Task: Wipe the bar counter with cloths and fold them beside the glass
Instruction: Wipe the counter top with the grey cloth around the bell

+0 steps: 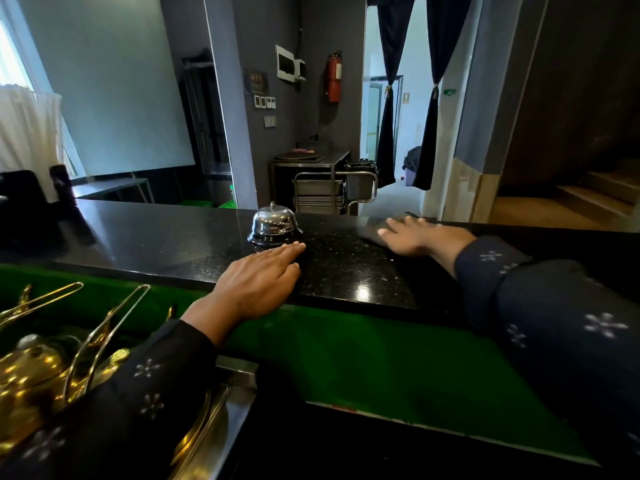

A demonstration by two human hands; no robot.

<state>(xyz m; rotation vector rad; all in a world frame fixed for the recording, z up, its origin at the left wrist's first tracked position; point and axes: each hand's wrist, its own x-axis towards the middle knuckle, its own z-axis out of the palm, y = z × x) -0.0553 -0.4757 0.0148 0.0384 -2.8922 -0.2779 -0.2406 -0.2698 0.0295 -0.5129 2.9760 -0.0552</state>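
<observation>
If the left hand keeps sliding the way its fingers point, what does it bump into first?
Probably the silver bell. The left hand lies flat on the black counter, fingertips almost at the bell's base.

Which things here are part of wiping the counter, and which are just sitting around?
Job: counter; cloth under the flat right hand; left hand resting flat on the counter edge.
Lying about: bell; gold pot; fire extinguisher; cart.

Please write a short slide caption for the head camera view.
Right hand presses a dark cloth flat on the black bar counter; left hand rests open beside the silver call bell.
</observation>
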